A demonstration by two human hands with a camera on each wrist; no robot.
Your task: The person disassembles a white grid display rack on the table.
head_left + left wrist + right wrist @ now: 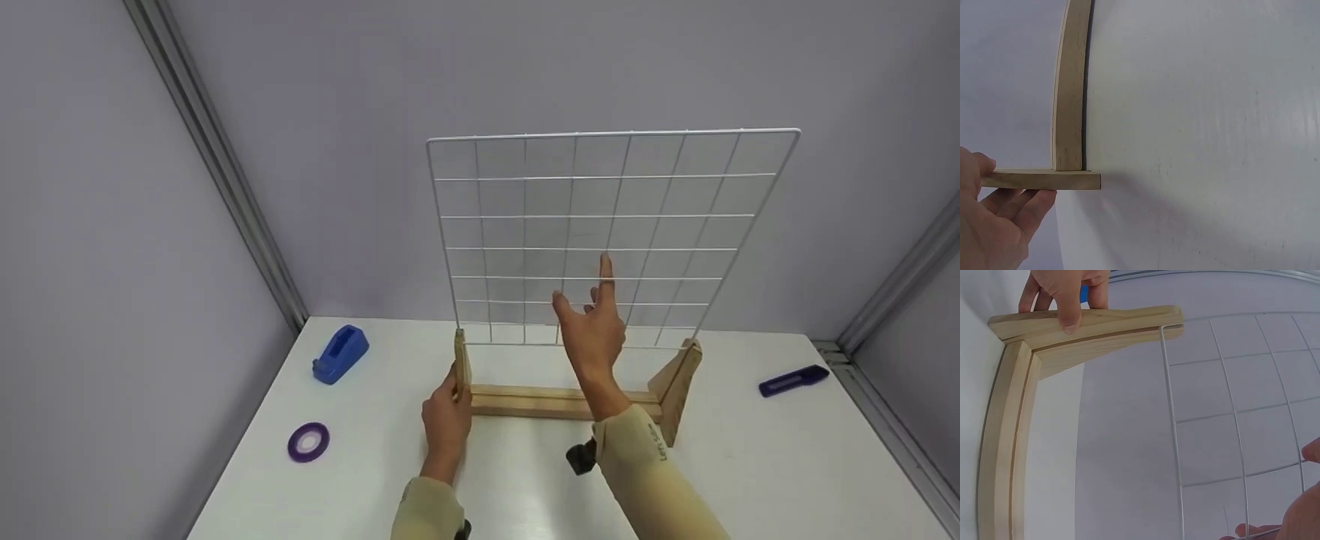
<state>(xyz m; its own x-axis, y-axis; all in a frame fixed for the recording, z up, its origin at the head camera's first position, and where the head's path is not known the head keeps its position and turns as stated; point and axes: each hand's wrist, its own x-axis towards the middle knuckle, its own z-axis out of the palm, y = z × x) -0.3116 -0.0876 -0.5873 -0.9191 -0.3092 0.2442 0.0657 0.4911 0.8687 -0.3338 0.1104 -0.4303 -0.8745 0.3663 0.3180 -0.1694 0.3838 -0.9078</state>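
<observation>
A white wire grid panel (570, 217) stands upright, its lower corners at the slotted tops of two wooden side pieces. Its bottom wire is above the crossbar (525, 405) of the wooden stand. My left hand (446, 424) grips the left side piece (1095, 329), thumb on one face and fingers on the other, as the left wrist view also shows. My right hand (595, 337) holds the grid low and right of its middle, index finger extended upward along the wires and thumb apart. Wires cross some of its fingers in the right wrist view.
On the white table (360, 480), a blue tape dispenser (341, 354) and a purple tape roll (308, 442) lie at the left. A dark purple box cutter (793, 380) lies at the right. Grey walls with metal rails (217, 150) surround the table.
</observation>
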